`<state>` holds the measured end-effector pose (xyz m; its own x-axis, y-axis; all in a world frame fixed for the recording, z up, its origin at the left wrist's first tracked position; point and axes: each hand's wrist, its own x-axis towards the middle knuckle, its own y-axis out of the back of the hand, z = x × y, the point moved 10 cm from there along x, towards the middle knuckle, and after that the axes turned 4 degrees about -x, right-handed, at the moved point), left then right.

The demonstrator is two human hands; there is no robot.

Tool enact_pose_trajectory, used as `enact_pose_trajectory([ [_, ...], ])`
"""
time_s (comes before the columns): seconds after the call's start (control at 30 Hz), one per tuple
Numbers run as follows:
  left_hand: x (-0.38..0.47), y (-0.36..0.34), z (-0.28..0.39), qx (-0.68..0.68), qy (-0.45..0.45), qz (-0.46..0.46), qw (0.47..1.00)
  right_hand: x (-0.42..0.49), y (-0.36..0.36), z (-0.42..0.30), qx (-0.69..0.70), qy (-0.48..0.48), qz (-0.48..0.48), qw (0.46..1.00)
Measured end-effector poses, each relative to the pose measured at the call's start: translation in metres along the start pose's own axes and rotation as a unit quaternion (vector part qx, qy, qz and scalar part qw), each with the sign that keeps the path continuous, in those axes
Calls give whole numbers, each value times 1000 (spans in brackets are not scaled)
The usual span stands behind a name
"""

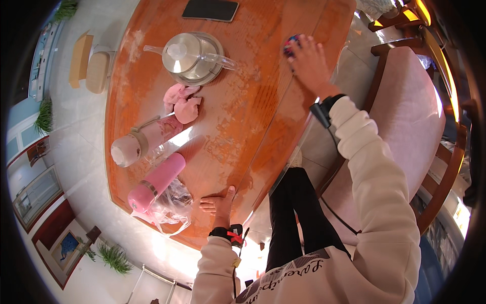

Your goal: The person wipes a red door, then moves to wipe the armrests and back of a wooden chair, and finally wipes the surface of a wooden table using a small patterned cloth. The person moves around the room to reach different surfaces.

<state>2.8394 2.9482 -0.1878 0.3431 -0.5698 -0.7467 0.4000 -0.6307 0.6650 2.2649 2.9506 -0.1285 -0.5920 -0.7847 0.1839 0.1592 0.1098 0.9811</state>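
My right hand [309,62] reaches over the wooden table [243,114], its fingers on a small dark multicoloured object [292,46] that they partly cover. Nearer to me, my left hand [218,205] rests at the table's edge with thumb and fingers apart and nothing in it. Beside it lie a clear plastic bag [174,207] and a bright pink bottle [163,178]. A paler pink bottle [152,138] with a strap lies beyond, touching or close to crumpled pink cloth or paper [184,104]. A glass teapot [190,57] with a metallic-looking lid stands farther off.
A black smartphone [210,10] lies at the table's far end. To the right stands a wooden seat with a pale cushion [406,102]. A beige stool [97,72] and a cardboard box [81,59] are on the floor to the left. Cables run from both wrists.
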Motion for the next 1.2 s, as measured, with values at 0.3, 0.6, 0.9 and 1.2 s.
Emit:
enact_pose_trajectory([
  [0.3,4,0,-4,22,-3,12,1000,-79,0,-67,72,46,-111,990],
  [0.6,29,0,-22,69,32,52,996,-253,62,-206,246,285,-130,917],
  [0.9,38,-1,-29,77,27,56,995,-66,-4,20,14,21,1,1000],
  [1.2,24,-3,-21,30,17,45,998,-3,-4,-17,28,-74,-5,997],
])
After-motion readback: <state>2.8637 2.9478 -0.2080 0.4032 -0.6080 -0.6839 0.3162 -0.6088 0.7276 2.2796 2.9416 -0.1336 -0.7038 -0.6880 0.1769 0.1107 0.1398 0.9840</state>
